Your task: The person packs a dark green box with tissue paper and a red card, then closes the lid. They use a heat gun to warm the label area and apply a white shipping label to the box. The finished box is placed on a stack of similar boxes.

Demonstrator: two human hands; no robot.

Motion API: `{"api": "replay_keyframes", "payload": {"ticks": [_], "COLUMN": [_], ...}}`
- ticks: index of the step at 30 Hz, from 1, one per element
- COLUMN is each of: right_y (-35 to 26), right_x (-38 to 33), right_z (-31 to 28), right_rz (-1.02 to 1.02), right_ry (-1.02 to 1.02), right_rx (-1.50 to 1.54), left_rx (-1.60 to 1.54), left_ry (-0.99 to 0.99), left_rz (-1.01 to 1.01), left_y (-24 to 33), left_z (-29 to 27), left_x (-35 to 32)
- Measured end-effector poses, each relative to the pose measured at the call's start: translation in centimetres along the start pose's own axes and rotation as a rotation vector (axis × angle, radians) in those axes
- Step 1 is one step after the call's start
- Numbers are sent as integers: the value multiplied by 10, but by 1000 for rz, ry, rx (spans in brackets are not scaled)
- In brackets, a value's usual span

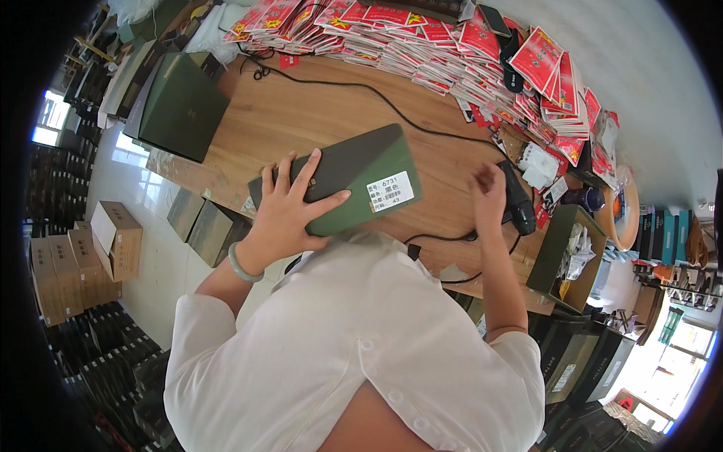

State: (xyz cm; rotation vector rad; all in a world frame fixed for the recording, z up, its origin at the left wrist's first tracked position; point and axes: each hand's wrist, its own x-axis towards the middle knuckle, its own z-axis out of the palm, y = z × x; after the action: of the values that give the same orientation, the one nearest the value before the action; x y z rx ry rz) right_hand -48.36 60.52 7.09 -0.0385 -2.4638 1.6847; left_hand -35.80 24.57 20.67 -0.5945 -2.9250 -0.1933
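My left hand (290, 203) lies on a green and dark-grey shoe box (361, 162), fingers spread over its surface and thumb stretched toward a white label (390, 191). The box sits tilted at the table's near edge, close to my body. Off to the right, my right hand (489, 188) hovers with its fingers curled together; whatever they may hold is hidden. Just beside it lies a black corded handheld device (518, 200) with a rounded head.
Red and white printed packets (422, 53) are heaped along the back of the wooden table (301, 105). A black cable (384, 98) crosses it. Green boxes (184, 105) stand at the left; an open box (572, 256) with plastic wrap is at the right. Cartons (113, 237) stand on the floor.
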Motion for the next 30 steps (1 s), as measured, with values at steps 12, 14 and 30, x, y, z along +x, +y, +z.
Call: {"api": "replay_keyframes", "payload": {"ticks": [12, 14, 30], "right_y": [-125, -129, -151], "right_x": [-26, -25, -37], "right_z": [50, 51, 43], "right_rz": [-454, -434, -384], "right_ry": [-421, -443, -527], "right_rx": [-144, -179, -278], "left_rx": [-40, -41, -64], "left_ry": [10, 16, -8], "left_rz": [-13, -13, -25], "left_y": [10, 9, 10], "left_z": [4, 5, 3], "left_x": [3, 3, 0]}}
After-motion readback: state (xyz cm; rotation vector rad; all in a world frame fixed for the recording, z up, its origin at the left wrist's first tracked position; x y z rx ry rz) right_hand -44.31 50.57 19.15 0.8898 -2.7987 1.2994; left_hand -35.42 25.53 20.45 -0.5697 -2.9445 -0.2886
